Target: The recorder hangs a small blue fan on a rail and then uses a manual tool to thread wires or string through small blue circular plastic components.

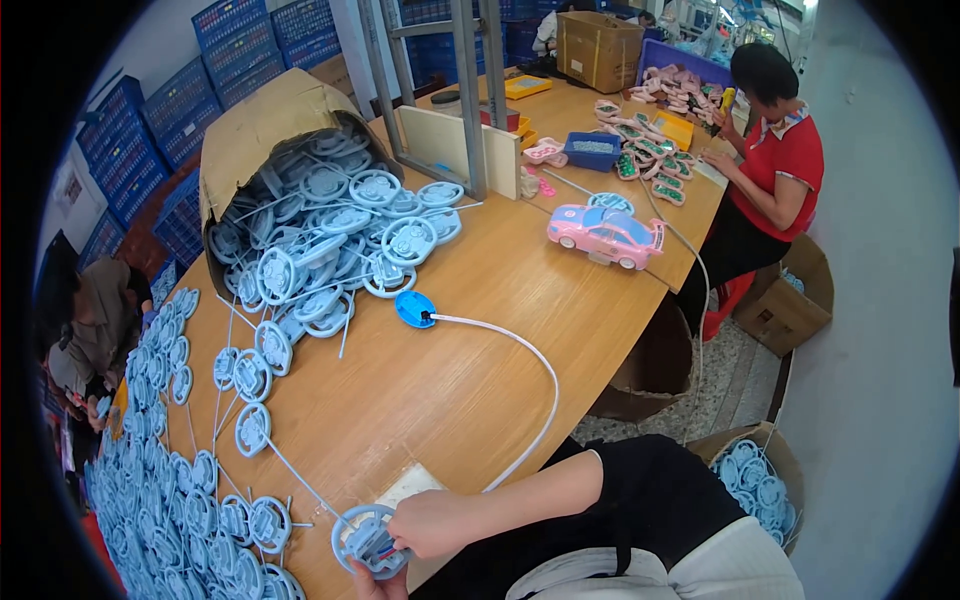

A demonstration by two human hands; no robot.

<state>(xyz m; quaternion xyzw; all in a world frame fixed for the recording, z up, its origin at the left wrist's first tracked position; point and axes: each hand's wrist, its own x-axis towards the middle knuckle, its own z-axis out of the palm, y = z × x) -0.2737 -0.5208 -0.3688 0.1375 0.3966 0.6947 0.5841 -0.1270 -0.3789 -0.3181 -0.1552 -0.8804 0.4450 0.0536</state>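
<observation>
A light blue toy steering wheel (pixel 345 530) is gripped at its near rim by my left hand (pixel 380 583), thumb and fingers closed on it. From its hub a thin pale rod points up and left. My right hand (pixel 432 522) is closed over the wheel's right side, fingers bent in toward the hub. Something small, blue and reddish shows under those fingertips; I cannot make out what they hold. A white pad (pixel 415 482) lies on the wooden table (pixel 470 390) just beyond my right hand.
A tipped carton (pixel 265 110) spills more blue wheels; another heap (pixel 150 500) covers the left. A blue disc (pixel 414 309) with a white cord lies mid-table. Farther right stand a pink toy car (pixel 605 237) and a metal frame (pixel 467 90). Co-workers sit at right and left.
</observation>
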